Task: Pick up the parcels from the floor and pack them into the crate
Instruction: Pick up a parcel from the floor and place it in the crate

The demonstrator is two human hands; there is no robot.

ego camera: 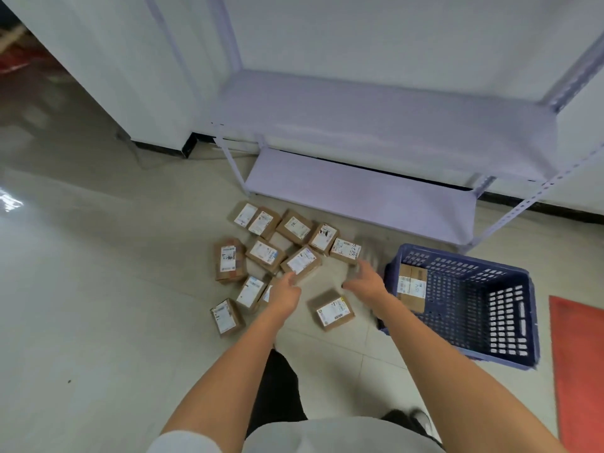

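Left of the blue crate (510, 351), cardboard parcels (266, 253) are scattered on the floor (98, 289). The left hand (287, 294) and right hand (366, 282) are held spread over them, gripping nothing. One parcel (412, 287) is seen inside the crate.

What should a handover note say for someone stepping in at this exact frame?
Left hand: open, holding nothing, fingers reaching toward the small brown cardboard parcels with white labels on the pale tiled floor.
Right hand: open, empty, blurred, between the pile and the blue perforated plastic crate.
Done: one or two parcels stand against the crate's left wall; the exact count is unclear.
Left: about a dozen parcels remain on the floor, the nearest lying below the right hand.
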